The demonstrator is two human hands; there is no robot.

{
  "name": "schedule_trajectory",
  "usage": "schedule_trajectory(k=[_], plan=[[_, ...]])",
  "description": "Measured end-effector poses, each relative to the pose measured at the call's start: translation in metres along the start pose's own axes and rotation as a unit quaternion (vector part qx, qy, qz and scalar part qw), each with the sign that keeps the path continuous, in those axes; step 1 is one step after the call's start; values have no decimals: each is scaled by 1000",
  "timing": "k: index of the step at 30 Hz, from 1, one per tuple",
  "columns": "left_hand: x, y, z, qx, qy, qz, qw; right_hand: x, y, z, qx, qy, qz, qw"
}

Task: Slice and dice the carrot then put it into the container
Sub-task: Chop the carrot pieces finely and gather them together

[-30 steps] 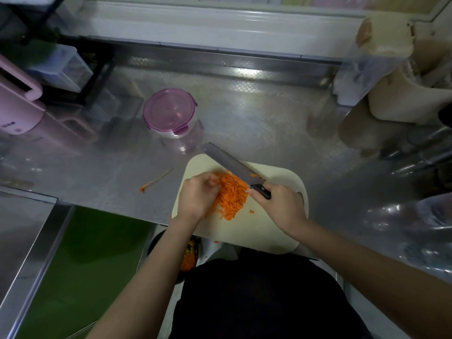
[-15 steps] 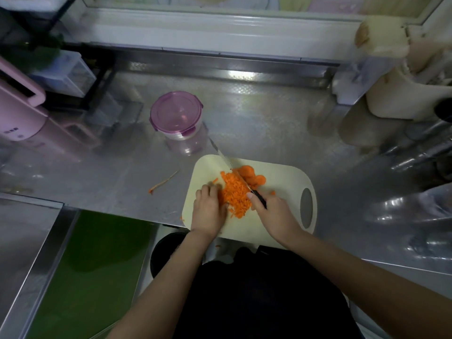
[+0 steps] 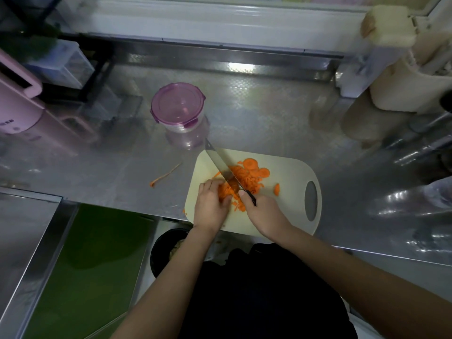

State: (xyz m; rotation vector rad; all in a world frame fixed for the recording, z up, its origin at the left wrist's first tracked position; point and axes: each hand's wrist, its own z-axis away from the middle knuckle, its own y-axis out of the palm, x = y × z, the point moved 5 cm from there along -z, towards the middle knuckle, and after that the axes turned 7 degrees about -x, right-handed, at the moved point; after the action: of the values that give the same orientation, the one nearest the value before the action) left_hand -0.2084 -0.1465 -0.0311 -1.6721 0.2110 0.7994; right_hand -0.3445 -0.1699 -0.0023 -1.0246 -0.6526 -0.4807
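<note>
A cream cutting board (image 3: 288, 211) lies at the steel counter's near edge. On it sits a pile of chopped carrot (image 3: 234, 189), with round carrot slices (image 3: 252, 165) on its far side. My right hand (image 3: 264, 214) grips the black handle of a broad knife (image 3: 220, 162), whose blade lies across the pile, tip toward the far left. My left hand (image 3: 211, 206) rests on the left side of the pile, fingers curled over the pieces. A round container with a purple lid (image 3: 178, 106), closed, stands behind the board.
A carrot peel strip (image 3: 165, 176) lies on the steel counter (image 3: 256, 118) left of the board. A pink appliance (image 3: 17, 104) stands far left, beige jugs (image 3: 403, 77) far right. A black bin (image 3: 168, 250) sits below the counter edge. A green floor (image 3: 85, 265) shows lower left.
The knife blade turned from lying flat to standing across the pile. My left hand shifted onto the pile's left side. Round slices behind the blade came into view. The camera moved.
</note>
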Motion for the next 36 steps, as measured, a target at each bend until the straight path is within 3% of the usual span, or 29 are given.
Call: schedule_trajectory(k=[15, 22, 31, 36], plan=[[-2, 0, 3, -20, 14, -42, 999, -11, 11, -7, -22, 40, 22, 999], [0, 1, 3, -30, 38, -47, 998, -4, 20, -4, -63, 2, 58, 996], [2, 1, 0, -27, 47, -30, 998, -5, 15, -9, -53, 12, 2, 999], [9, -2, -4, -7, 0, 37, 999, 1, 7, -2, -44, 3, -15, 999]])
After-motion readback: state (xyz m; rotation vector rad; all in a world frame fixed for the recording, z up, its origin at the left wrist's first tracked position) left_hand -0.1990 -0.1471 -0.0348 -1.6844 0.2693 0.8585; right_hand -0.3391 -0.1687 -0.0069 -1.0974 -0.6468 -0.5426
